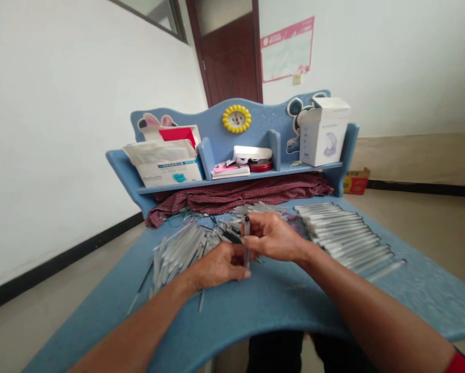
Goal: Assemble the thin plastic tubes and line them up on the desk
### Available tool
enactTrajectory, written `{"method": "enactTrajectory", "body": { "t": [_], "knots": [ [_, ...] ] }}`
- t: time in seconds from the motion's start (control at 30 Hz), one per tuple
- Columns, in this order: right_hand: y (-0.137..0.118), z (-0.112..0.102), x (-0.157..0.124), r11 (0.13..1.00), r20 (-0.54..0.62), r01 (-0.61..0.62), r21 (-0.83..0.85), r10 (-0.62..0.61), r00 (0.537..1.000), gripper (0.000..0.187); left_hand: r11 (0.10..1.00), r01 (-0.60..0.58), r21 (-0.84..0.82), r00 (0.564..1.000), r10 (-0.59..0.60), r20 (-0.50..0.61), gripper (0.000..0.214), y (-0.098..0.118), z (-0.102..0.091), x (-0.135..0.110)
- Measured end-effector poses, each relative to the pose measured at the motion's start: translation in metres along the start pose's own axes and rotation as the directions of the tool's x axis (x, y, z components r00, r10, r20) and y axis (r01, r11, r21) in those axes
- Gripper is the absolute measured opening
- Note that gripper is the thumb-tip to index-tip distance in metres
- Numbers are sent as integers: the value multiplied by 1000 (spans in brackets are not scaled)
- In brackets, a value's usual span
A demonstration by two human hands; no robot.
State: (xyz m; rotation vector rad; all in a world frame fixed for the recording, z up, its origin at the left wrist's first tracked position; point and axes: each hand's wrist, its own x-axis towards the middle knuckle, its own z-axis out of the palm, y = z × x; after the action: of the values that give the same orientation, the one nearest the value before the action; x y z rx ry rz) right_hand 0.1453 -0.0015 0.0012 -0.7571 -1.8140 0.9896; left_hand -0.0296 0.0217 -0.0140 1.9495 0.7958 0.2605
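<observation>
Both my hands meet over the middle of the blue desk [255, 305]. My left hand [216, 267] and my right hand [273, 238] are closed round one thin grey pen [247, 228] that stands nearly upright between them. A loose heap of grey pen parts [181, 248] lies just left of my hands. A neat row of finished grey pens [344, 233] lies side by side to the right.
A blue shelf [240, 176] at the desk's back carries a box of masks [170, 171], a white box [323, 134], papers and a yellow clock [236, 118]. A red checked cloth [240, 194] lies under it. A brown door stands behind.
</observation>
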Motion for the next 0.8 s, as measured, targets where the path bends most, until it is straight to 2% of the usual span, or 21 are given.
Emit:
{"method": "enactTrajectory", "body": {
  "t": [0.07, 0.13, 0.17, 0.23, 0.3, 0.33, 0.37, 0.43, 0.47, 0.53, 0.63, 0.7, 0.8],
  "knots": [
    [-3, -3, 3, 998, -53, -9, 69, 12, 999, 9, 999, 22, -43, 999, -23, -26, 22, 2, -1, 0],
    [-6, -6, 6, 998, -129, -26, 56, 34, 991, 14, 997, 41, -71, 996, -46, -81, 26, 6, -2, 0],
    [-7, -8, 7, 999, -188, -43, -5, 41, 981, 22, 996, 49, -78, 992, -58, -116, 26, 9, -3, -1],
    [-10, -14, 7, 966, -338, -103, -236, 17, 941, 43, 994, 68, -84, 979, -83, -188, 27, 14, -5, -2],
    [-15, -19, 6, 833, -436, -194, -519, -63, 898, 56, 993, 84, -82, 964, -102, -246, 27, 17, -7, -3],
    [-19, -21, 4, 733, -422, -217, -645, -104, 900, 56, 993, 88, -79, 960, -106, -261, 27, 19, -8, -3],
    [-22, -21, 2, 625, -363, -210, -752, -127, 923, 52, 993, 89, -78, 958, -107, -267, 27, 20, -8, -3],
    [-28, -18, -1, 431, -170, -112, -896, -97, 981, 39, 993, 82, -88, 958, -103, -266, 26, 21, -9, -3],
    [-31, -16, -2, 362, -69, -43, -931, -59, 996, 32, 992, 76, -98, 959, -100, -266, 26, 21, -9, -3],
    [-35, -9, -3, 289, 67, 60, -956, 15, 998, 24, 991, 64, -121, 960, -95, -262, 25, 22, -8, -3],
    [-41, -4, -1, 251, 146, 117, -961, 98, 984, 23, 990, 55, -129, 969, -84, -234, 24, 24, -8, -4],
    [-47, -9, 0, 215, 133, 97, -972, 160, 978, 23, 991, 44, -123, 975, -69, -212, 27, 25, -8, -4],
    [-57, -32, -4, 129, 27, -6, -992, 255, 967, 27, 992, 0, -124, 975, -28, -221, 35, 24, -8, -5]
  ]
}}
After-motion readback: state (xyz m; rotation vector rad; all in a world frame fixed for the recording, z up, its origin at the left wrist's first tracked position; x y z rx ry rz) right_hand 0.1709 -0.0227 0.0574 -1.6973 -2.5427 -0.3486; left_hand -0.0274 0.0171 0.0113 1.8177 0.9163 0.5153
